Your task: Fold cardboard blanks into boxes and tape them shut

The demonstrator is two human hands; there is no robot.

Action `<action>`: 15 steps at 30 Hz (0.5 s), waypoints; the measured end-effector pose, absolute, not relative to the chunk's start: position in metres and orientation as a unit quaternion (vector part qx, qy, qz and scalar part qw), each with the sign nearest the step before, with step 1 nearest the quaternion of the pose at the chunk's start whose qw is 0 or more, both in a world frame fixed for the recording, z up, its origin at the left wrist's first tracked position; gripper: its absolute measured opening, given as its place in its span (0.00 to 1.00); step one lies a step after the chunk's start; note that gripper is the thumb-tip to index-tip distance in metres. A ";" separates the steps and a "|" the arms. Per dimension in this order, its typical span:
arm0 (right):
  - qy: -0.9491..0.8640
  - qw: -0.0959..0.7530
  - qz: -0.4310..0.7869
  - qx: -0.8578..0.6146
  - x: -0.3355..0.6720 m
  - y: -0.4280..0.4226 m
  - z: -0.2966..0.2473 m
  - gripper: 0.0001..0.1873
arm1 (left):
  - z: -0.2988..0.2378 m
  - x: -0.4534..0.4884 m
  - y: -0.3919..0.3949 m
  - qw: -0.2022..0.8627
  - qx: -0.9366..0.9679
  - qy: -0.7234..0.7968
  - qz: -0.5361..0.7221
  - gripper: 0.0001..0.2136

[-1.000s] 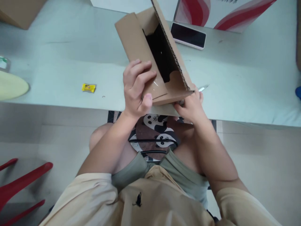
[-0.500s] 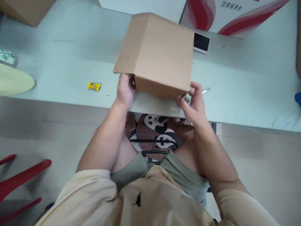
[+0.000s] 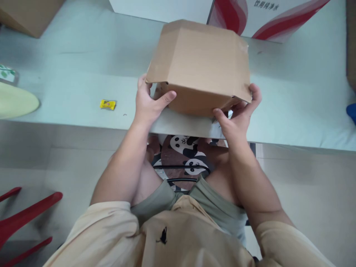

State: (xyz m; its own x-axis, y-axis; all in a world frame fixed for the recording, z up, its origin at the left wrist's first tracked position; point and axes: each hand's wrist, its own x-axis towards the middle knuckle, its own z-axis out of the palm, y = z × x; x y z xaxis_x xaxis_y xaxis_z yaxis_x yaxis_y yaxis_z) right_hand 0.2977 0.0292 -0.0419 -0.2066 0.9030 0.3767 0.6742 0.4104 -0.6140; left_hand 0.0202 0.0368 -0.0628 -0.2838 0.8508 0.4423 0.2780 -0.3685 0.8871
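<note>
A brown cardboard box (image 3: 201, 65) sits closed side up near the front edge of the pale table (image 3: 69, 74). My left hand (image 3: 147, 102) grips its near left corner, thumb pressed on the front face and fingers tucked under the edge. My right hand (image 3: 239, 115) holds the near right corner from below, fingers curled round the box's lower edge. The box hides whatever lies behind it on the table.
A small yellow candy wrapper (image 3: 107, 104) lies left of the box. A pale yellow round thing (image 3: 15, 104) is at the left edge. A red-and-white carton (image 3: 267, 16) stands at the back, another brown box (image 3: 27, 13) at the far left. Red chair legs (image 3: 25, 215) show on the floor.
The box, open and on its side a second ago, has been turned closed side up and shifted right, covering the phone. Both hands moved to its near corners.
</note>
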 end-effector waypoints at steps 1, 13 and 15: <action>-0.741 0.379 0.164 -0.531 0.297 0.029 -0.040 0.48 | -0.063 0.019 0.036 0.228 0.539 0.523 0.619 0.29; -0.657 0.514 0.117 -0.539 0.309 0.037 -0.045 0.28 | -0.065 0.002 0.040 0.327 0.495 0.488 0.640 0.29; -0.640 0.543 0.142 -0.524 0.312 0.036 -0.044 0.28 | -0.068 -0.005 0.044 0.331 0.530 0.499 0.600 0.29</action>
